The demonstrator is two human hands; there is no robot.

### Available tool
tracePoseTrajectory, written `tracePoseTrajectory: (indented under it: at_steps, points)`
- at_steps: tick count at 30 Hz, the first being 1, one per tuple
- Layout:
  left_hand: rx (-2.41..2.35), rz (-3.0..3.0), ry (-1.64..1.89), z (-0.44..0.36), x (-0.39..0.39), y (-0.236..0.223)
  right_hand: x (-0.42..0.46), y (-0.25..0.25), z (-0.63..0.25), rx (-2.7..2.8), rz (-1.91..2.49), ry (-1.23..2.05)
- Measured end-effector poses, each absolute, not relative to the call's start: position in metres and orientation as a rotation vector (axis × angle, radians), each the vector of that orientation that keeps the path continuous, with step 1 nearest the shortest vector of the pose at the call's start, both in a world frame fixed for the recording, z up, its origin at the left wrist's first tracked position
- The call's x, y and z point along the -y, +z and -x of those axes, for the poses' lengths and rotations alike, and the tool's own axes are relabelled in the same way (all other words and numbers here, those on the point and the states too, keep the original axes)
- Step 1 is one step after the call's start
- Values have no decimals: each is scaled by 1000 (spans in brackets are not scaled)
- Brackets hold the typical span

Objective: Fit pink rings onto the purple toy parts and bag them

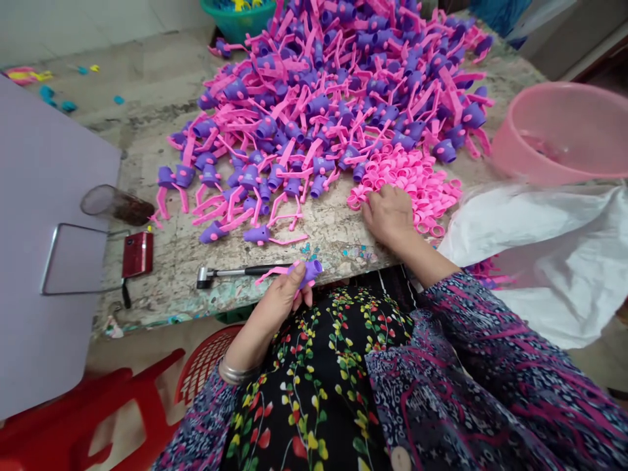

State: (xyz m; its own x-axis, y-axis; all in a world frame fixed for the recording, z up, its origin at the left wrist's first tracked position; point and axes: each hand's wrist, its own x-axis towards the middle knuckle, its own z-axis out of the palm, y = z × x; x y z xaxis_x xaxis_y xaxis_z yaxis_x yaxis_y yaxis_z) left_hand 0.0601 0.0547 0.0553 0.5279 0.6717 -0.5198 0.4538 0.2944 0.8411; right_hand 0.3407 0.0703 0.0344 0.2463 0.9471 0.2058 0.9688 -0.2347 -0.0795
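Note:
My left hand (pixel 280 302) grips a purple plastic cup-shaped piece with pink arms (pixel 310 269) just over the table's front edge, thumb on top. Its round open end points right. At the left edge of a heap of small pink plastic rings (pixel 405 173), my right hand (pixel 391 214) reaches down with its fingers curled. Its fingertips are hidden, so what they pinch cannot be made out. Behind both hands spreads a large pile of similar purple and pink pieces (pixel 314 104). A hammer (pixel 228 271) with a black handle lies on the table beside my left hand.
A glass (pixel 115 204) lies tipped at the left, near a dark red box-shaped device (pixel 137 254) with a metal frame. On the right stand a pink basin (pixel 549 144) and a white sack (pixel 549 261). A green tub (pixel 235 23) sits at the back; red chairs (pixel 112 399) stand below left.

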Motion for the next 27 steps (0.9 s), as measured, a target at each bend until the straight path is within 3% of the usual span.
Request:
tracePoseTrajectory:
  at_steps: [7, 14, 18, 22, 27]
  points:
    - [-1083, -1255, 307, -62, -55, 58, -75, 30, -332, 1656, 2159, 48]
    - [-1130, -988, 618, -90, -59, 67, -42, 47, -296, 909, 1466, 1176]
    - [-1106, -977, 684, -100, -57, 74, -22, 58, -279, 683, 1272, 1520]
    - [-1091, -1029, 650, -100, -53, 75, -11, 61, -272, 710, 1203, 1546]
    - [-1113, -1129, 668, -98, -46, 74, -1, 67, -267, 1031, 1246, 1309]
